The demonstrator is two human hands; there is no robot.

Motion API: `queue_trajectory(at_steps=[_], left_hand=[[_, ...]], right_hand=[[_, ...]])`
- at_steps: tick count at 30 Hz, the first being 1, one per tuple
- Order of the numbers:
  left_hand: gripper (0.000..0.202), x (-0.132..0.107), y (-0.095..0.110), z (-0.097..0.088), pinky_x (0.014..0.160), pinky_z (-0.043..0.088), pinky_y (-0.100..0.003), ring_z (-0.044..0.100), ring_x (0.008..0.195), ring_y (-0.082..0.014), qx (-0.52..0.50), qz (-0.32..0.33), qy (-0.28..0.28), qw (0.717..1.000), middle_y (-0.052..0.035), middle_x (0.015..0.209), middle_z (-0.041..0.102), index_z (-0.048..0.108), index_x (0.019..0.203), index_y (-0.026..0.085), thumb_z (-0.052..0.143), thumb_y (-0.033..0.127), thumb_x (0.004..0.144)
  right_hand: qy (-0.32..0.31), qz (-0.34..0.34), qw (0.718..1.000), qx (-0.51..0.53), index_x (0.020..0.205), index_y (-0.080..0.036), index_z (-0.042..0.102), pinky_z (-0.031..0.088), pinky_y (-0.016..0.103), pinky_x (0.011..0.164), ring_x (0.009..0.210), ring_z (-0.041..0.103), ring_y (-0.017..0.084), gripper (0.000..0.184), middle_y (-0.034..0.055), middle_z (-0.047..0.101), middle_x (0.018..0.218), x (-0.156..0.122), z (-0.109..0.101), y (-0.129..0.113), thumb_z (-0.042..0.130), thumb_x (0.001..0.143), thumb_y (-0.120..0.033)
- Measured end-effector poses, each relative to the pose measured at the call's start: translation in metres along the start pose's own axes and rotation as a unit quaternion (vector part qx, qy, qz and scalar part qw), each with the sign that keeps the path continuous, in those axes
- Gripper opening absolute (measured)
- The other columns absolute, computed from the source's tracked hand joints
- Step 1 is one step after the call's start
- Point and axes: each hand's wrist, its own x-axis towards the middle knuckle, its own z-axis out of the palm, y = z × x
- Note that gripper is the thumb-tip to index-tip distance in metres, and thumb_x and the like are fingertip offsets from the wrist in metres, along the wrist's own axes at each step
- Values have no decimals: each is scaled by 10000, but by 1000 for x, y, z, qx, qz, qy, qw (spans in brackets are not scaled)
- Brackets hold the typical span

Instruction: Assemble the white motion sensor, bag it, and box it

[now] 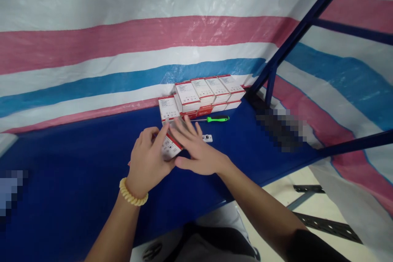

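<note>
A small white-and-red cardboard box point(170, 148) is gripped by my left hand point(149, 161), which wears a yellow coiled band at the wrist. My right hand point(199, 153) lies against the far side of this box with its fingers stretched out, slightly blurred. Part of the box is hidden behind both hands. Just beyond the right fingers lies a screwdriver point(217, 119) with a green and black handle. A small white part point(208, 138) with a dark centre rests on the table beside that hand, partly covered by it.
Several similar white-and-red boxes point(212, 92) are stacked at the back of the blue table point(92, 163). Behind them hangs a striped tarp point(123, 41). Dark blue frame bars point(270, 84) rise at the right. Blurred-out patches cover items at the far left and right.
</note>
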Motion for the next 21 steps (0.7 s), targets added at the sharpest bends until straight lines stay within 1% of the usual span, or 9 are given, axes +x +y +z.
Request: queue_trajectory(at_steps=[2, 4, 8, 11, 14, 16, 18, 20, 21], left_hand=[[804, 4, 2, -1, 797, 520, -406, 547, 959, -272, -3, -9, 8, 1000, -135, 1112, 506, 400, 1429, 160, 675, 297, 686], [814, 9, 5, -1, 815, 514, -409, 541, 979, -275, -2, -4, 1, 1000, -128, 1120, 502, 414, 1420, 176, 682, 248, 655], [726, 13, 14, 3, 818, 500, -421, 537, 982, -277, -13, 51, -26, 998, -128, 1126, 490, 489, 1361, 202, 680, 213, 660], [626, 14, 18, 5, 796, 494, -434, 533, 989, -293, -6, 77, -41, 996, -130, 1124, 472, 564, 1281, 231, 682, 211, 666], [536, 13, 14, 3, 790, 503, -430, 535, 980, -289, 0, 57, -39, 998, -121, 1110, 470, 620, 1182, 239, 685, 205, 650], [507, 11, 7, 0, 787, 519, -417, 543, 960, -275, -2, 26, -28, 999, -118, 1110, 471, 630, 1139, 221, 697, 229, 636], [515, 8, -4, -5, 787, 533, -403, 552, 947, -260, 3, -21, -8, 1000, -115, 1124, 470, 627, 1133, 208, 710, 261, 628], [554, 5, -18, -13, 799, 542, -401, 557, 955, -257, 13, -77, 24, 997, -109, 1135, 470, 613, 1165, 208, 723, 294, 629], [584, 3, -26, -17, 811, 543, -410, 555, 967, -263, 18, -103, 41, 994, -105, 1132, 471, 601, 1193, 213, 731, 318, 632]], right_hand=[[52, -1, 999, -3, 1547, -338, 126, 38, 665, 1157, 1478, -172, 335, 837, 8, -99, 1628, -16, 2, 9, 398, 854, -719], [91, 14, 996, -3, 1507, -329, 290, 80, 648, 1164, 1485, -151, 336, 777, 1, -124, 1626, -29, 5, 17, 451, 844, -700], [109, 45, 993, 9, 1307, -277, 569, 112, 647, 1157, 1480, -147, 371, 630, -15, -199, 1610, -39, 6, 23, 544, 812, -667], [93, 25, 995, 22, 1231, -268, 634, 101, 627, 1170, 1482, -138, 372, 586, -38, -218, 1604, -33, 6, 20, 586, 792, -653], [110, -19, 994, 17, 1256, -284, 619, 124, 601, 1179, 1493, -103, 355, 570, -34, -185, 1617, -28, 7, 15, 607, 795, -621], [165, -44, 985, 6, 1322, -299, 557, 209, 574, 1169, 1506, 28, 333, 602, 15, -65, 1640, -31, 6, 17, 626, 798, -586], [251, -37, 967, -18, 1390, -296, 467, 312, 538, 1132, 1463, 243, 302, 665, 87, 178, 1613, -43, 2, 29, 651, 793, -525], [348, 26, 934, -71, 1407, -261, 417, 377, 519, 1084, 1352, 420, 284, 704, 131, 432, 1469, -67, -6, 53, 663, 779, -461], [395, 83, 908, -110, 1385, -230, 429, 398, 516, 1056, 1292, 473, 288, 700, 143, 508, 1385, -83, -12, 68, 663, 767, -459]])
